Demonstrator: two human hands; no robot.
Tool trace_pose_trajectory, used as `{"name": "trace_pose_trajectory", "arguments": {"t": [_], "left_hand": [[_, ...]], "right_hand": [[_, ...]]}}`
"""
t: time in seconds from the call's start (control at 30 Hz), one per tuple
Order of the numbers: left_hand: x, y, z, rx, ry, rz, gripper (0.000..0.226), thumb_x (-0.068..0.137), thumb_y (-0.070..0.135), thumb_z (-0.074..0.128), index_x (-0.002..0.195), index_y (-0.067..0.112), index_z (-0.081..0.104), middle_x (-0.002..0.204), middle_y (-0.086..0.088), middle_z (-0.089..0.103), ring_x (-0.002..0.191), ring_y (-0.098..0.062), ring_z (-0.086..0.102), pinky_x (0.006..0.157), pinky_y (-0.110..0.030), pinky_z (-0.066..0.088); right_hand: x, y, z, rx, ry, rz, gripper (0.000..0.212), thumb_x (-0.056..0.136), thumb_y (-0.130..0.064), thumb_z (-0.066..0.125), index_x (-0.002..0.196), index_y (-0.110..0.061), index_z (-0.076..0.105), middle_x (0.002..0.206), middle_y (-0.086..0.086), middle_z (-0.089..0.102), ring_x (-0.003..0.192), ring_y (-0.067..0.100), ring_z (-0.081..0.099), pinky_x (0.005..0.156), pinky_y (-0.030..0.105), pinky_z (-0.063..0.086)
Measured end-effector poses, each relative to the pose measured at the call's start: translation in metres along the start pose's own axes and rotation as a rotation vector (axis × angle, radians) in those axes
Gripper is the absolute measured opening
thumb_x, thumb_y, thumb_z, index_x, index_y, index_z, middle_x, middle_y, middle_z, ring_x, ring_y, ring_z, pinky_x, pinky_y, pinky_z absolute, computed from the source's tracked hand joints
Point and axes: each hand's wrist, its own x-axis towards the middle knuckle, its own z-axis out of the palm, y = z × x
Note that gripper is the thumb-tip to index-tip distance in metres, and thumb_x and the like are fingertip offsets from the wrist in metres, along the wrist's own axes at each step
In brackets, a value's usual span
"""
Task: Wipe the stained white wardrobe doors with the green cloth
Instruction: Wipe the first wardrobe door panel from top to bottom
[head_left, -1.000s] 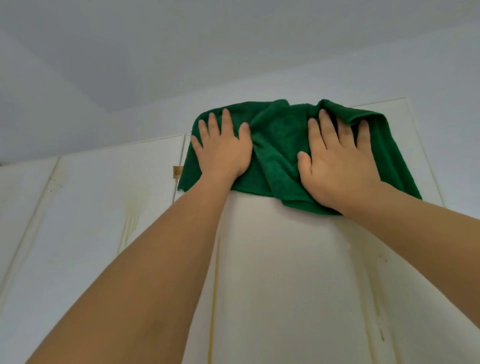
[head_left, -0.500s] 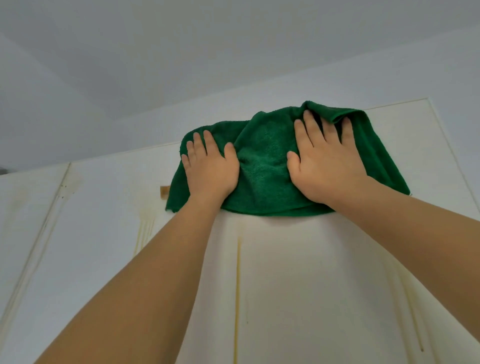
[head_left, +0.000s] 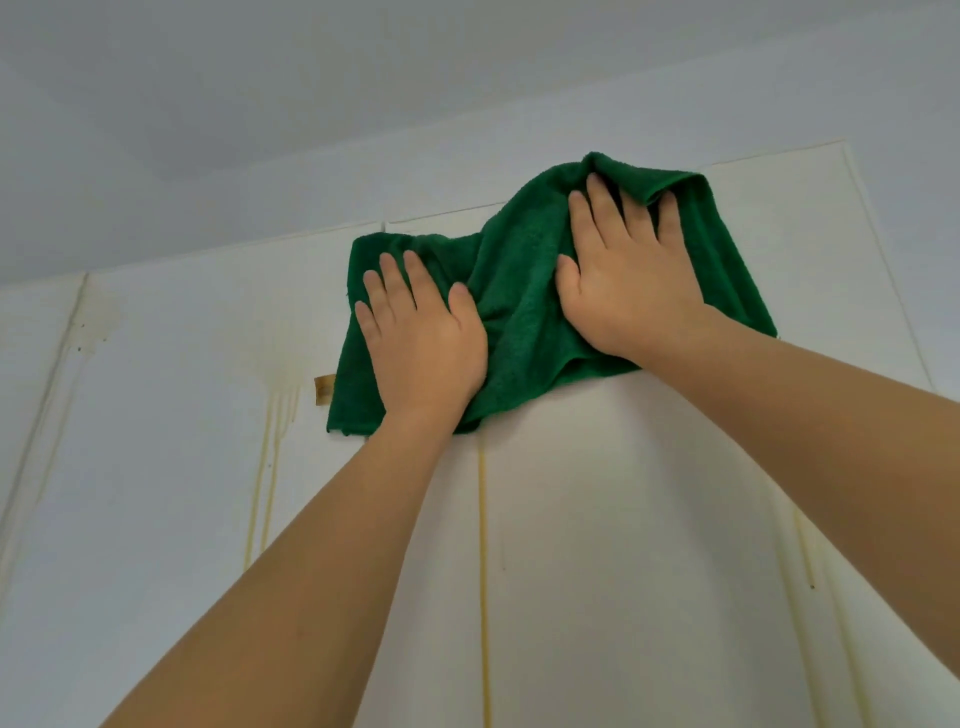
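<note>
Your two bare forearms rise from the bottom of the view toward the upper part of the wardrobe doors (head_left: 597, 545). Your left hand (head_left: 423, 343) lies flat on the lower left part of the green cloth (head_left: 519, 306), fingers straight and slightly spread, palm pressing the fabric against the door; it grasps nothing. The cloth shows past your fingertips, to the left of your little finger, and below the heel of your palm down to its bottom left corner.

Your right hand (head_left: 623, 275) sits higher and further right, also flat and pressing with straight fingers. A fold at the cloth's top edge drapes over the tips of your middle fingers, so those tips are partly hidden. The cloth bunches in a ridge between your two hands and hangs out to the right of your right wrist.

A small tan tag (head_left: 323, 389) sticks out at the cloth's left edge, lying against the door.

Yellowish drip streaks (head_left: 483, 571) run down the white panels: one straight below the cloth, several to the left under a brownish smudge, fainter ones on the right. The cloth's top edge reaches the upper edge of the doors. Above them are the pale wall (head_left: 519, 156) and the ceiling (head_left: 311, 62).
</note>
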Motion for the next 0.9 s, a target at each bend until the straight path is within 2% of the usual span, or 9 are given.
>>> {"name": "trace_pose_trajectory", "arguments": {"t": [0.2, 0.37, 0.47, 0.63, 0.8, 0.9], "left_hand": [[-0.034, -0.003, 0.004, 0.007, 0.031, -0.075, 0.062, 0.106, 0.036, 0.022, 0.161, 0.011, 0.011, 0.169, -0.012, 0.006, 0.156, -0.029, 0.0, 0.126, -0.048, -0.002], [-0.001, -0.003, 0.003, 0.081, 0.008, 0.06, 0.061, 0.108, 0.035, 0.026, 0.161, 0.007, 0.013, 0.168, -0.017, 0.009, 0.156, -0.033, 0.004, 0.125, -0.053, 0.002], [0.011, 0.004, 0.003, 0.047, 0.036, 0.056, 0.061, 0.108, 0.036, 0.025, 0.161, 0.009, 0.014, 0.168, -0.015, 0.01, 0.156, -0.032, 0.004, 0.125, -0.053, 0.002], [-0.033, 0.012, 0.007, 0.018, 0.032, -0.034, 0.062, 0.107, 0.039, 0.02, 0.162, 0.011, 0.01, 0.169, -0.011, 0.006, 0.156, -0.03, 0.002, 0.125, -0.049, -0.002], [-0.005, 0.013, 0.002, 0.036, -0.009, 0.01, 0.062, 0.107, 0.037, 0.021, 0.162, 0.011, 0.008, 0.169, -0.013, 0.004, 0.156, -0.031, -0.001, 0.125, -0.053, -0.002], [-0.007, 0.015, 0.007, 0.029, 0.025, -0.028, 0.062, 0.107, 0.037, 0.021, 0.161, 0.01, 0.01, 0.169, -0.013, 0.006, 0.156, -0.032, 0.002, 0.125, -0.053, 0.001]], "right_hand": [[-0.039, -0.024, -0.001, 0.056, -0.01, 0.053, 0.073, 0.094, -0.044, 0.006, 0.157, -0.009, 0.016, 0.164, 0.011, 0.012, 0.15, 0.031, 0.013, 0.121, 0.056, 0.002], [-0.107, -0.043, 0.008, 0.066, -0.002, 0.038, 0.064, 0.098, -0.04, 0.023, 0.155, -0.009, 0.028, 0.162, 0.011, 0.024, 0.142, 0.033, 0.031, 0.119, 0.058, 0.009], [-0.086, -0.023, 0.005, 0.038, -0.03, 0.025, 0.066, 0.099, -0.044, 0.019, 0.157, -0.014, 0.02, 0.164, 0.007, 0.015, 0.146, 0.03, 0.023, 0.12, 0.057, 0.005], [-0.046, 0.012, 0.002, 0.039, 0.002, 0.128, 0.063, 0.101, -0.041, 0.021, 0.158, -0.016, 0.014, 0.165, 0.007, 0.009, 0.151, 0.027, 0.008, 0.121, 0.055, 0.001], [-0.091, -0.015, 0.006, 0.052, 0.08, 0.197, 0.064, 0.1, -0.039, 0.022, 0.156, -0.01, 0.022, 0.163, 0.012, 0.018, 0.149, 0.031, 0.018, 0.12, 0.056, 0.007], [-0.116, -0.023, 0.005, 0.085, 0.011, 0.147, 0.065, 0.099, -0.04, 0.024, 0.157, -0.011, 0.021, 0.163, 0.01, 0.018, 0.147, 0.031, 0.021, 0.12, 0.056, 0.005]]}}
